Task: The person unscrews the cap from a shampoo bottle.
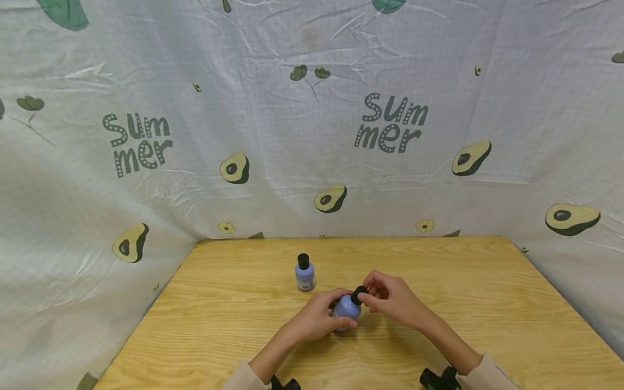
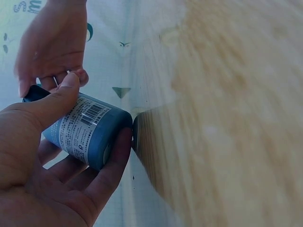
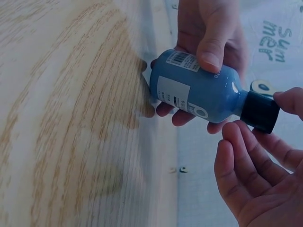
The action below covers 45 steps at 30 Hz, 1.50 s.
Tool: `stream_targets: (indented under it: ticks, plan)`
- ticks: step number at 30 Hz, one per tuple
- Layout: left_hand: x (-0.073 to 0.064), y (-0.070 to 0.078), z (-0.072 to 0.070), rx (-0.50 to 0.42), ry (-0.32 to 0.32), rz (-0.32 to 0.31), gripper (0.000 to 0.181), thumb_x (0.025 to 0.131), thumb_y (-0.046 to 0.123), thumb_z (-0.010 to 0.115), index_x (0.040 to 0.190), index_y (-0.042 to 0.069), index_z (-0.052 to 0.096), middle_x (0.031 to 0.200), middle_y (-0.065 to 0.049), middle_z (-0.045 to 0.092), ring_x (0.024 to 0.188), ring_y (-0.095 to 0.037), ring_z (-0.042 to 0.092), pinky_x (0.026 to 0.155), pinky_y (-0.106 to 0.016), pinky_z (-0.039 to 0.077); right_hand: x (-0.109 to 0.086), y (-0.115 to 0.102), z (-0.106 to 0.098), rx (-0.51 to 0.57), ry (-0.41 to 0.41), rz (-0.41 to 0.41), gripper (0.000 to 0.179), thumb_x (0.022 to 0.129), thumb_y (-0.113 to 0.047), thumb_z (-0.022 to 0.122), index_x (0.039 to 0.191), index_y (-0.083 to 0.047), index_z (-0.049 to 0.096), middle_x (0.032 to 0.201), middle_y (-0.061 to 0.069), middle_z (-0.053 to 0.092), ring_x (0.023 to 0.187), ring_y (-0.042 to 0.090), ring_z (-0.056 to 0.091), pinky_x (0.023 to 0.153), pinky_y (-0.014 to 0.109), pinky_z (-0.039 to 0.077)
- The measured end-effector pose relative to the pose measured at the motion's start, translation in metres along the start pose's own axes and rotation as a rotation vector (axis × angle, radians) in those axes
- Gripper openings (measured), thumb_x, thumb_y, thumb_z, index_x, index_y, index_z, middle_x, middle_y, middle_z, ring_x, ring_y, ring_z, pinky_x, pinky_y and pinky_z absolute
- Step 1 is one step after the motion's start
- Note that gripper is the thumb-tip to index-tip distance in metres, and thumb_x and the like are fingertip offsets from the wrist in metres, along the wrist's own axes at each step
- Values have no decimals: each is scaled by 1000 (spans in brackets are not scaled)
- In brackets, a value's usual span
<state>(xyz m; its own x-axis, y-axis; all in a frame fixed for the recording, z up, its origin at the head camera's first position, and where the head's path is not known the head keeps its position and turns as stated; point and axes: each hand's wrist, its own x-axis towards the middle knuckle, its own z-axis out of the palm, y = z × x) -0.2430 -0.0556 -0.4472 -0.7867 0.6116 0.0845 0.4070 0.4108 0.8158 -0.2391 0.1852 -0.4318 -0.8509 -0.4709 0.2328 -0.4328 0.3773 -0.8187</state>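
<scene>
We see the held bottle tilted, its long axis slanting and its black cap pointing up toward the right hand. It lies between both hands over the wood-grained table: the left hand curls round its body, while the right pinches the cap. We note smooth, glossy bluish sides, rounded shoulders and a white printed label; a similar bottle stands upright beyond
</scene>
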Motion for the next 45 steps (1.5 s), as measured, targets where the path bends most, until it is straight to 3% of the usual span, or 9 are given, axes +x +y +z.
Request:
stream_targets:
  ticks: [9, 14, 19, 29, 33, 38, 45]
  plan:
    - [0, 0, 0, 0, 0, -4, 52, 93, 26, 80, 141, 18, 62, 128, -3, 71, 110, -10, 68, 89, -23, 54, -1, 0, -1, 26, -46, -49, 23, 102, -16, 66, 122, -7, 62, 83, 9, 66, 68, 34, 67, 62, 27, 55]
    - [-1, 0, 1, -12, -2, -3, 51, 93, 26, 79, 141, 18, 62, 128, -3, 71, 109, -10, 68, 89, -23, 54, -1, 1, 0, 34, -32, -30, 22, 103, -21, 66, 119, -7, 61, 84, 15, 68, 67, 33, 67, 60, 28, 55]
    - [0, -1, 1, -17, -7, -7, 51, 93, 26, 79, 141, 17, 61, 128, -4, 71, 109, -9, 68, 87, -22, 54, -2, 1, 0, 25, -24, 2, 21, 102, -22, 67, 112, -6, 60, 84, 12, 68, 68, 29, 68, 61, 27, 55]
    - [1, -2, 2, -19, -8, -7, 50, 93, 25, 79, 140, 20, 62, 127, -2, 71, 109, -9, 67, 89, -23, 54, -2, 0, -1, 37, -63, -32, 24, 103, -18, 65, 122, -5, 60, 85, 13, 67, 70, 34, 68, 64, 28, 57]
    - [0, -2, 1, -15, -5, -15, 52, 93, 26, 79, 141, 17, 61, 127, -3, 71, 108, -9, 67, 87, -23, 54, -1, 0, -1, 28, -52, -13, 24, 104, -23, 65, 119, -5, 60, 85, 16, 68, 69, 29, 68, 63, 30, 57]
    - [0, -1, 1, -9, -1, -11, 53, 93, 26, 79, 142, 16, 61, 128, -4, 71, 107, -9, 67, 86, -22, 54, -1, 0, -1, 24, -41, 10, 21, 104, -25, 65, 112, -5, 61, 86, 11, 68, 69, 19, 69, 66, 35, 59]
    - [1, -1, 1, -12, -7, -7, 50, 93, 25, 79, 139, 19, 63, 127, -3, 71, 108, -9, 68, 87, -23, 54, -1, 0, -1, 31, -65, -6, 22, 103, -21, 65, 119, -6, 61, 86, 13, 68, 71, 33, 69, 65, 31, 58]
